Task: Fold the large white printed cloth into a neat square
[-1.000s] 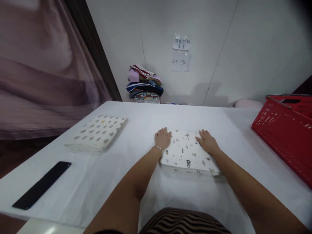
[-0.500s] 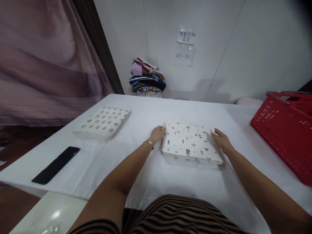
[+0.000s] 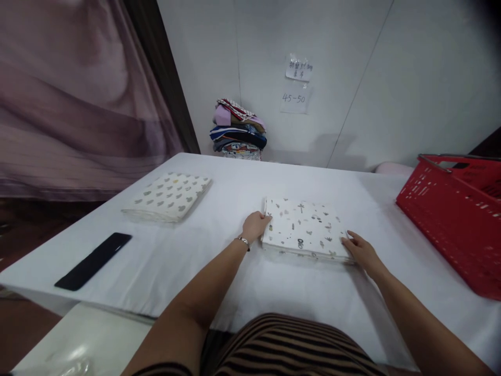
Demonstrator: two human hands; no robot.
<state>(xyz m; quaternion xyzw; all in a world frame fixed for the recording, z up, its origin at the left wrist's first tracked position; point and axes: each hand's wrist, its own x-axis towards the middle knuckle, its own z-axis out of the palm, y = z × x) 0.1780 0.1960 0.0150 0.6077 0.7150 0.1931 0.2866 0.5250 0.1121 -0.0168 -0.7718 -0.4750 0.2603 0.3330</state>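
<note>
Head view. A person stands at a table (image 3: 235, 271) covered in white cloth. At centre lies a folded white cloth (image 3: 303, 230) printed with small scattered motifs, flat on the table and squared into a rectangle. The left hand (image 3: 255, 226) rests against the cloth's left edge near its far corner, fingers loosely curled and touching the fabric; a thin bracelet (image 3: 243, 241) circles the wrist. The right hand (image 3: 360, 249) lies at the cloth's near right corner, fingers extended and fairly flat, tips touching the edge. Whether either hand actually pinches the fabric cannot be told.

Writing: two paper notes are fixed to the wall. The lower note (image 3: 293, 99) reads "45-50". The upper note (image 3: 299, 69) carries handwritten characters too small to read.

To the left, well apart from the hands, lies a second folded cloth (image 3: 168, 196) with a repeated grey-green print, and nearer the table's edge a flat black device (image 3: 94, 260), face blank. A red plastic basket (image 3: 450, 219) stands at the right, cut off by the frame; its contents are hidden. Behind the table's far edge a stack of folded fabrics (image 3: 238, 128) leans by the wall, its base concealed. A pale pink object (image 3: 393, 168) shows only partly beyond the far edge. A purple curtain (image 3: 78, 104) fills the left.
</note>
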